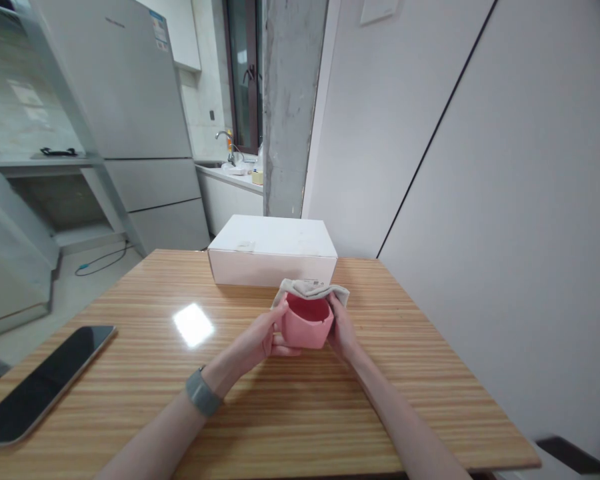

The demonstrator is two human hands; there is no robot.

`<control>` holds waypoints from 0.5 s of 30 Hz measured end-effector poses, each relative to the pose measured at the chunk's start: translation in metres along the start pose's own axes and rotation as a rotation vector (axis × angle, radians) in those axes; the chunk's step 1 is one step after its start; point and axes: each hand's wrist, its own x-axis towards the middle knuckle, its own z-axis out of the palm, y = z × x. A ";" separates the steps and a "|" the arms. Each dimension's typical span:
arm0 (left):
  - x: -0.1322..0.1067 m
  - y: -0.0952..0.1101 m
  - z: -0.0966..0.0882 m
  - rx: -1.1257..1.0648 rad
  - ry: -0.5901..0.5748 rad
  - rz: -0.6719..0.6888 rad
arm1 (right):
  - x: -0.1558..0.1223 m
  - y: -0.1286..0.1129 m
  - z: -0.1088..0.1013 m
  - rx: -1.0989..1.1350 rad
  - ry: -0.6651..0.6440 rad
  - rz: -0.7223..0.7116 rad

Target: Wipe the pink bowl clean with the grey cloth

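Both hands hold a pink faceted pot (307, 329) above the wooden table, its open top tilted toward me. My left hand (269, 335) grips the pot's left side, with the thumb near the rim and fingers under it. Along the pot's far rim lies a folded light grey cloth (305, 289). My right hand (342, 328) is closed at the pot's right side, holding the cloth against it; some of its fingers are hidden behind the pot and cloth.
A white box (275, 241) stands on the wooden table (220, 427) just beyond the pot. At the left edge lies a large dark phone-like slab (45, 383). A white wall (460, 233) runs along the right; a fridge (115, 87) stands at the back left.
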 end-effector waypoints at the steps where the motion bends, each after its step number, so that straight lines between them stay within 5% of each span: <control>1: 0.000 0.000 0.000 -0.012 -0.016 -0.011 | 0.001 0.000 0.000 0.014 -0.016 0.026; 10: 0.002 0.002 0.000 -0.092 0.112 0.066 | -0.009 0.014 0.010 -0.024 0.115 -0.116; 15: 0.001 -0.004 0.015 -0.182 0.090 0.289 | -0.033 0.022 0.024 -0.264 0.149 -0.346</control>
